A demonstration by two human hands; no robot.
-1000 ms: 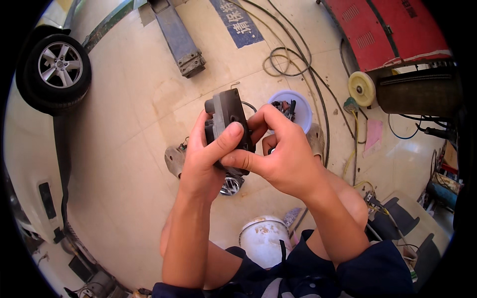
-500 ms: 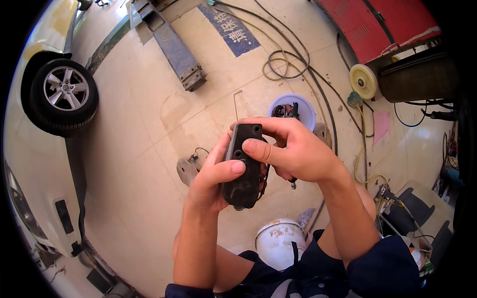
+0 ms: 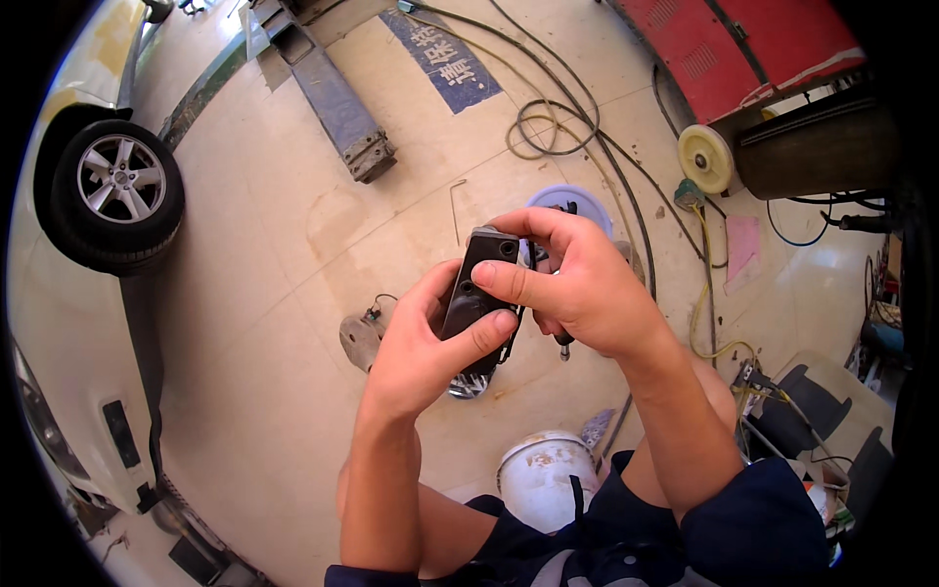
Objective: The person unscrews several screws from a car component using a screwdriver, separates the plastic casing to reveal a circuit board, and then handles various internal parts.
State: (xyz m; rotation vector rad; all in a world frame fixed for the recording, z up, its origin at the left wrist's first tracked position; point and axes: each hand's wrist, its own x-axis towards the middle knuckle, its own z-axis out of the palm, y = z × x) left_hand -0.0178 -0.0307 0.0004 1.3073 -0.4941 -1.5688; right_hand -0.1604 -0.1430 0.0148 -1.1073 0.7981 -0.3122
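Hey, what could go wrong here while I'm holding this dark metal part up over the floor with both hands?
The dark flat metal part is pinched only between the left hand and the right hand, high above the tiled floor; a slip would likely drop it onto your knees or the white plastic bucket. The black cables looping nearby could trip you when standing.

Wheel (image 3: 119,191) far left — bucket (image 3: 541,479) between the knees, cables (image 3: 548,122) ahead.
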